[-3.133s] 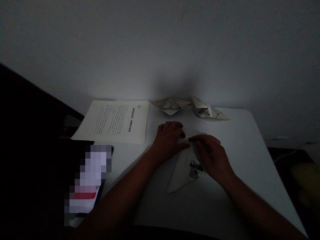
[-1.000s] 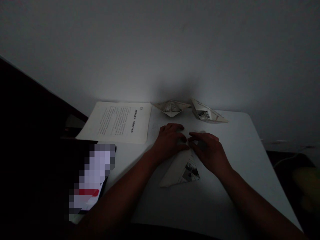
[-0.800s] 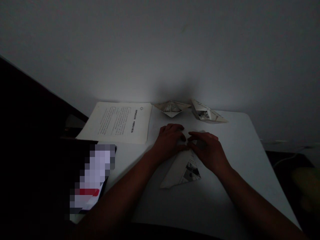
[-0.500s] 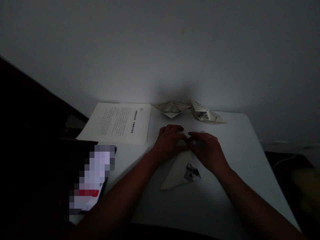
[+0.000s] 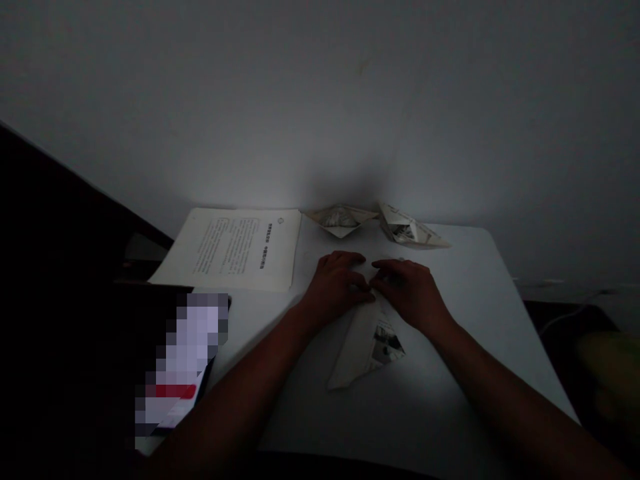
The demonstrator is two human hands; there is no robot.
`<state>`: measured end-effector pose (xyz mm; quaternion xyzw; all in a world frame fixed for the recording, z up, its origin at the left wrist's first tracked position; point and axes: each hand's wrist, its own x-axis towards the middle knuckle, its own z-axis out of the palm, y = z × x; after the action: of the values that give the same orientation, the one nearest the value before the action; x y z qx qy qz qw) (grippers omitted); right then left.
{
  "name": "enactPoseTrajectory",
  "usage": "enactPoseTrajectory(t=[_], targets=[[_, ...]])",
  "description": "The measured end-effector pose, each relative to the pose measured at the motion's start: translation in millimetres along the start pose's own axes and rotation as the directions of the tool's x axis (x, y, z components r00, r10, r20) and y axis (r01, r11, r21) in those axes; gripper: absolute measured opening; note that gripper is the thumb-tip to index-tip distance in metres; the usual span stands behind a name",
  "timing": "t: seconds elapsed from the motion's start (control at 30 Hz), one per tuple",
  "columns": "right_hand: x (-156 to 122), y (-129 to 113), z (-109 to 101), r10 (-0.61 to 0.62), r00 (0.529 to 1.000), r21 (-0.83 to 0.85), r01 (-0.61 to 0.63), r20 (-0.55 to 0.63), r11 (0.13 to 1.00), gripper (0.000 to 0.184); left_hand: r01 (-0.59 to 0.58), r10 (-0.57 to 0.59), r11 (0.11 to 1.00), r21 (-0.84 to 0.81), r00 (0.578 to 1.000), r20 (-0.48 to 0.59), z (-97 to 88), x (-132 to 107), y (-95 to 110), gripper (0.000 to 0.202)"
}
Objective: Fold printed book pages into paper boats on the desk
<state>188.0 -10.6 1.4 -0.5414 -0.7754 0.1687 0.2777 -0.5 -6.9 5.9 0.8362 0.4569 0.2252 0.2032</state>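
Observation:
A folded sheet of printed paper (image 5: 367, 350) lies on the white table, narrow at its far tip and wider towards me. My left hand (image 5: 340, 283) has its thumb and forefinger closed at that far tip. From the other side my right hand (image 5: 407, 290) pinches the same tip, its fingertips close to those of the left. The tip itself is hidden under the fingers. Beyond my hands, against the wall, two folded paper boats stand side by side: one on the left (image 5: 340, 220) and one on the right (image 5: 413, 230), their ends nearly touching.
A stack of printed sheets (image 5: 227, 250) lies at the table's back left. Nearer me, a phone (image 5: 185, 363) with a lit, blurred screen rests by the left edge. The wall (image 5: 320, 120) rises behind the white table (image 5: 495, 320); a pale cable (image 5: 567, 320) is at the right.
The near end of the folded paper has swung slightly to the right and towards me. Both hands stay at its far tip, and the fingertips have shifted a little.

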Motion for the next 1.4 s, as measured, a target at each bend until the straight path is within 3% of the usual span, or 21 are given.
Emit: enactPoseTrajectory(t=[0.37,0.6,0.9,1.17,1.4], targets=[[9,-1,1,-0.009,1.0,-0.059,0.009,0.005,0.998,0.022,0.011,-0.011,1.0,-0.006,1.0,0.009,0.3,-2,2,0.014],[-1,2,-4,-0.084,0.996,-0.056,0.087,0.039,0.995,0.017,0.022,-0.022,1.0,-0.001,1.0,-0.007,2.1,-2,2,0.016],[-17,-4,-12,-0.095,0.995,-0.063,0.098,0.043,0.993,0.019,0.033,-0.033,0.999,0.004,0.999,-0.011,1.8,-2,2,0.015],[-29,0,-12,-0.093,0.995,0.0,0.093,-0.027,0.996,0.023,0.017,-0.017,1.0,0.009,1.0,-0.014,-0.5,-4,3,0.017],[-29,1,-16,-0.104,0.991,0.1,0.112,-0.086,0.989,0.013,0.01,-0.011,1.0,-0.014,0.999,-0.046,-0.4,-6,5,0.015]])
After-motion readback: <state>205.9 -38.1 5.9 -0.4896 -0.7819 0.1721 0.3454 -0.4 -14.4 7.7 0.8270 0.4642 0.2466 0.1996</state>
